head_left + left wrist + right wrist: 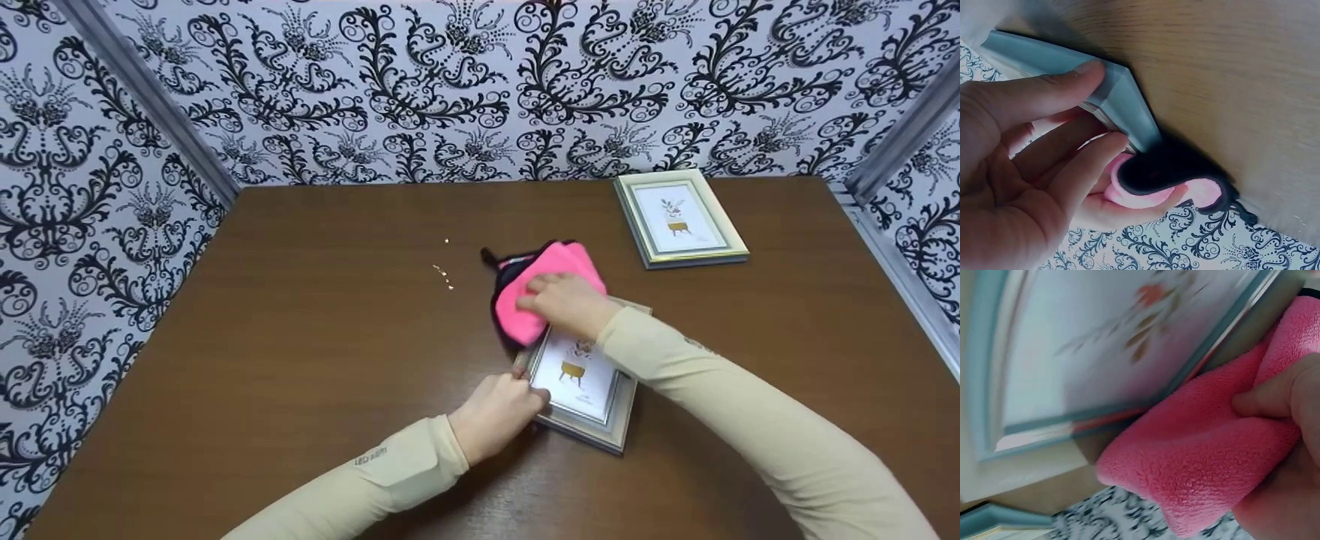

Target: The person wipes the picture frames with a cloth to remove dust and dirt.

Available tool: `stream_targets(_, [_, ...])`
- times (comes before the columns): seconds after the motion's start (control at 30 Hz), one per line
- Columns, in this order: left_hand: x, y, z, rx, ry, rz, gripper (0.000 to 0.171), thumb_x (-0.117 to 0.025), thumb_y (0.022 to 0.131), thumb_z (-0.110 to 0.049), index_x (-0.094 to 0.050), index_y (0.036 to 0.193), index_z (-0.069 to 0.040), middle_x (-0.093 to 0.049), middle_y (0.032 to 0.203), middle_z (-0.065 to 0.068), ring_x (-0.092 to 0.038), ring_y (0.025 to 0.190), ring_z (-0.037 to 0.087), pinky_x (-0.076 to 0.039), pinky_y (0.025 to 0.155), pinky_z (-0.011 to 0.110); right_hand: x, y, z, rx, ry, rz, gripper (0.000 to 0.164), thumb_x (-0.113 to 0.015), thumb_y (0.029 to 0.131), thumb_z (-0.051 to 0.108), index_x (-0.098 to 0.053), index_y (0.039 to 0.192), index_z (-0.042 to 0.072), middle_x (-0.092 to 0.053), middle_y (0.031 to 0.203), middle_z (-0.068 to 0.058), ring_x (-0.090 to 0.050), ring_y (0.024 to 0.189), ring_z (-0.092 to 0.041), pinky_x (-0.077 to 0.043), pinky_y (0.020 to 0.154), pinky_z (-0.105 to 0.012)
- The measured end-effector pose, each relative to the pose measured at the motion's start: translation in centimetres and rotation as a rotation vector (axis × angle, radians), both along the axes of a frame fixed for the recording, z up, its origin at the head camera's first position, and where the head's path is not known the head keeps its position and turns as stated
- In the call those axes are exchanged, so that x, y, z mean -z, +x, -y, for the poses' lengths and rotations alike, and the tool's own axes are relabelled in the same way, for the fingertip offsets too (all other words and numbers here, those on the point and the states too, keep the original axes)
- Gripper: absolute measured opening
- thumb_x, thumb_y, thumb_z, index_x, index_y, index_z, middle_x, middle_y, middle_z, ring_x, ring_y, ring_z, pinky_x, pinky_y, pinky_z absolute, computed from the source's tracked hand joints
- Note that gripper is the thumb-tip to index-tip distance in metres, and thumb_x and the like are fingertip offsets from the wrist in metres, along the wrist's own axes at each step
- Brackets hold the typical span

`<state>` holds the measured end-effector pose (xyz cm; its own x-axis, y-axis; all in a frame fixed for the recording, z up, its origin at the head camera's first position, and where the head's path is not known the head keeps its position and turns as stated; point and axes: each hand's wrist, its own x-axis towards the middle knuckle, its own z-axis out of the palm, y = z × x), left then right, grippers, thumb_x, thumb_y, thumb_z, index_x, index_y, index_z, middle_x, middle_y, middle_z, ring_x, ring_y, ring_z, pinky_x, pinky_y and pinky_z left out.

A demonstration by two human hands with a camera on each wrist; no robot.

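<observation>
A picture frame [622,420] with a drawing of plants in a yellow pot lies at an angle on the brown table. My left hand [499,412] grips its left edge, the thumb [1086,73] pressing the grey outer side. In my right hand [566,304] is a pink fluffy cloth [574,262] with a black border and a dark loop. The cloth lies over the far left corner of the frame and hides it. Seen from the right wrist, thumb and fingers pinch the cloth [1196,455] against the frame's border.
Another, similar picture frame [736,234] lies face up at the back right of the table [337,315]. Several small white crumbs [444,275] are scattered left of the cloth. Black-and-white patterned walls [450,90] enclose the back and sides.
</observation>
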<state>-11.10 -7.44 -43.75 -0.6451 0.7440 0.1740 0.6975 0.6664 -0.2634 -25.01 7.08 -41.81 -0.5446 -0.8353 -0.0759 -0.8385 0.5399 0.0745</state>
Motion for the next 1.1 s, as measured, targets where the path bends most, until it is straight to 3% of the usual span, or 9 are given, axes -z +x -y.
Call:
stream_targets(0.17, [0.2, -0.2, -0.1, 0.012, 0.022, 0.021, 0.015, -0.074, 0.075, -0.004, -0.066, 0.078, -0.016, -0.064, 0.069, -0.001, -0.064, 0.063, 0.014, -0.054, 0.052, 0.025, 0.5, -2.4, -0.8, 0.155, -0.023, 0.015, 0.044, -0.059, 0.085, -0.005, -0.064, 0.123, 0.016, -0.057, 0.128, -0.016, -0.050, 0.121, -0.035, -0.040, 0.101, -0.049])
stream_targets(0.3, [0.3, -0.3, -0.2, 0.013, 0.041, 0.020, 0.014, -0.073, 0.076, -0.003, -0.066, 0.078, -0.015, -0.064, 0.069, -0.001, -0.065, 0.063, 0.015, -0.054, 0.052, 0.026, 0.8, -2.4, -0.5, 0.199, -0.032, -0.037, 0.035, -0.060, 0.086, -0.002, -0.068, 0.115, 0.016, -0.062, 0.117, -0.017, -0.055, 0.112, -0.035, -0.047, 0.091, -0.048])
stream_targets(0.5, [0.4, -0.2, 0.0, -0.002, 0.026, 0.004, 0.013, -0.074, 0.076, -0.005, -0.066, 0.078, -0.016, -0.063, 0.068, -0.001, -0.063, 0.061, 0.015, -0.053, 0.050, 0.026, 0.5, 0.2, 0.3, 0.131, 0.007, -0.067, 0.034, -0.065, 0.083, -0.001, -0.069, 0.112, 0.015, -0.063, 0.111, -0.015, -0.056, 0.103, -0.032, -0.052, 0.082, -0.044])
stream_targets(0.67, [0.5, -0.2, 0.2, -0.003, 0.037, -0.020, 0.015, -0.074, 0.073, -0.004, -0.065, 0.075, -0.016, -0.061, 0.067, -0.001, -0.062, 0.061, 0.014, -0.052, 0.049, 0.027, -0.3, 2.8, 0.8, -0.008, 0.024, -0.067, 0.031, -0.068, 0.080, 0.001, -0.068, 0.108, 0.014, -0.064, 0.106, -0.014, -0.058, 0.100, -0.030, -0.052, 0.081, -0.042])
stream_targets(0.77, [0.5, -0.1, 0.2, 0.001, 0.042, -0.034, 0.015, -0.073, 0.073, -0.004, -0.065, 0.075, -0.016, -0.060, 0.068, -0.001, -0.061, 0.064, 0.015, -0.052, 0.049, 0.027, -0.6, 3.6, 0.9, -0.060, 0.016, -0.087, 0.029, -0.069, 0.080, 0.003, -0.069, 0.106, 0.014, -0.064, 0.102, -0.012, -0.058, 0.098, -0.029, -0.052, 0.080, -0.040])
stream_targets(0.93, [0.5, -0.1, 0.2, -0.008, 0.028, -0.056, 0.015, -0.073, 0.074, -0.005, -0.065, 0.074, -0.017, -0.061, 0.067, -0.001, -0.063, 0.064, 0.014, -0.052, 0.047, 0.027, -0.4, 2.9, 0.5, -0.060, -0.008, -0.105, 0.031, -0.070, 0.080, 0.002, -0.068, 0.108, 0.015, -0.064, 0.105, -0.011, -0.059, 0.102, -0.029, -0.051, 0.086, -0.041])
stream_targets(1.1, [0.4, 0.0, -0.1, -0.031, 0.023, -0.048, 0.015, -0.074, 0.075, -0.004, -0.066, 0.075, -0.017, -0.062, 0.069, 0.000, -0.064, 0.060, 0.014, -0.052, 0.047, 0.027, 0.0, 0.5, -0.8, 0.040, -0.029, -0.049, 0.039, -0.063, 0.084, -0.004, -0.065, 0.118, 0.014, -0.061, 0.122, -0.015, -0.054, 0.115, -0.035, -0.046, 0.093, -0.049])
